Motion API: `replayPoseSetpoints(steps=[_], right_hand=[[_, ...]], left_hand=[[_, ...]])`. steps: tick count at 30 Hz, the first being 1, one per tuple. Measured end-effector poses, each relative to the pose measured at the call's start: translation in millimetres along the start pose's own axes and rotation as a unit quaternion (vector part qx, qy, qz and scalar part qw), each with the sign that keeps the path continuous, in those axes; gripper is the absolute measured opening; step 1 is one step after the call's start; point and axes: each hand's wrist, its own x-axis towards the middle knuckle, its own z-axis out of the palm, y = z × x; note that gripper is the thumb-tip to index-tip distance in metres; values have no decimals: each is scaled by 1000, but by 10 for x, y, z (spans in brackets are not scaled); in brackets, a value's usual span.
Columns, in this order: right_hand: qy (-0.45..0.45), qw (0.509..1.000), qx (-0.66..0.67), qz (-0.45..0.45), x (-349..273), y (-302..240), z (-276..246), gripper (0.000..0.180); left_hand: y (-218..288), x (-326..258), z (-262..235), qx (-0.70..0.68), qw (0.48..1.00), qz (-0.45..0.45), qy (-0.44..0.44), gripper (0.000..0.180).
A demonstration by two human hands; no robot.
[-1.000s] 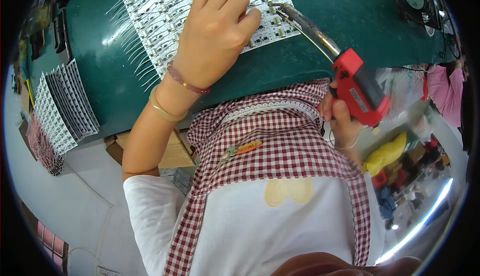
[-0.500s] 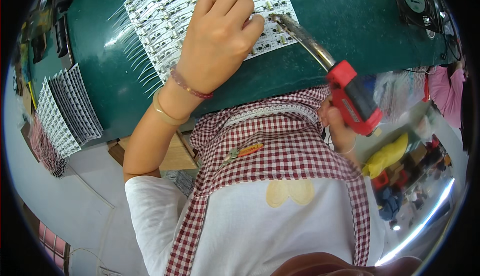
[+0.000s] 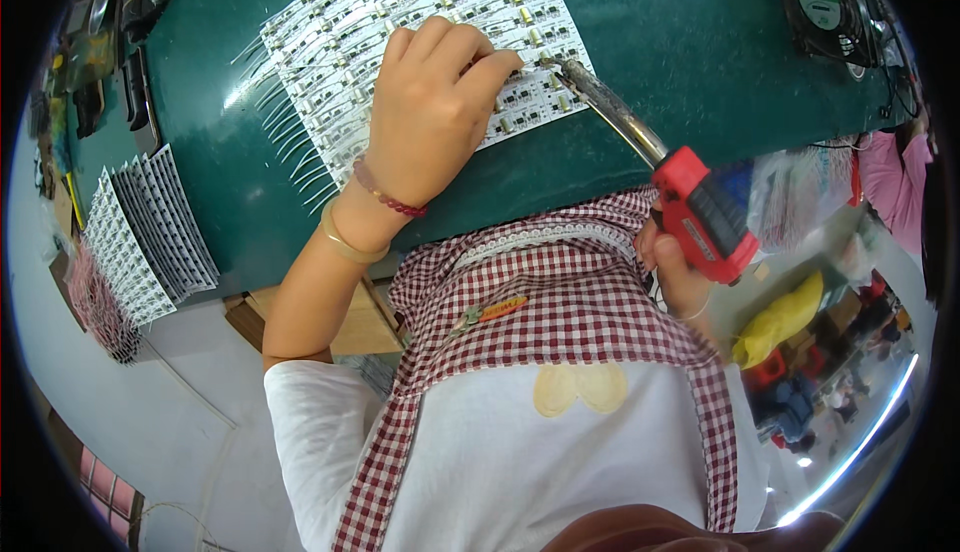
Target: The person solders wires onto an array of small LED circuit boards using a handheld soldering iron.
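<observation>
Head view: left hand lay flat, pinning the white circuit-board panel on the green table, right hand gripped the red soldering iron, whose hot tip sat near the fingertips, risking a burn.

1. Green table spreads wide.
2. Black fan sits at its far right corner.
3. Stacked white panels fan out left.
4. Yellow object lies below right.
</observation>
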Motion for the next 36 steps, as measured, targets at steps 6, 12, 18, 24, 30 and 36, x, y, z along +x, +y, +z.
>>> replayPoseSetpoints(steps=[6, 12, 18, 24, 30, 36], right_hand=[[12, 998, -54, -3, -4, 46, -4, 21], [-5, 958, -279, -60, -38, 109, -56, 27], [-27, 989, -119, -78, -41, 141, -79, 37], [-20, 984, -169, -58, -13, 80, -33, 28], [15, 981, -187, -45, 25, 77, -43, 20], [36, 995, -85, -32, -45, 76, -18, 19]], left_hand=[[3, -9, 17, -21, 1000, -23, -2, 23], [0, -19, 34, -26, 999, -28, 3, 26], [20, -13, -7, -20, 999, -42, -12, 27], [37, -27, 9, -22, 999, -34, -3, 28], [59, -28, 39, -8, 1000, -20, 3, 30], [56, -38, 44, -4, 1000, -17, 2, 31]])
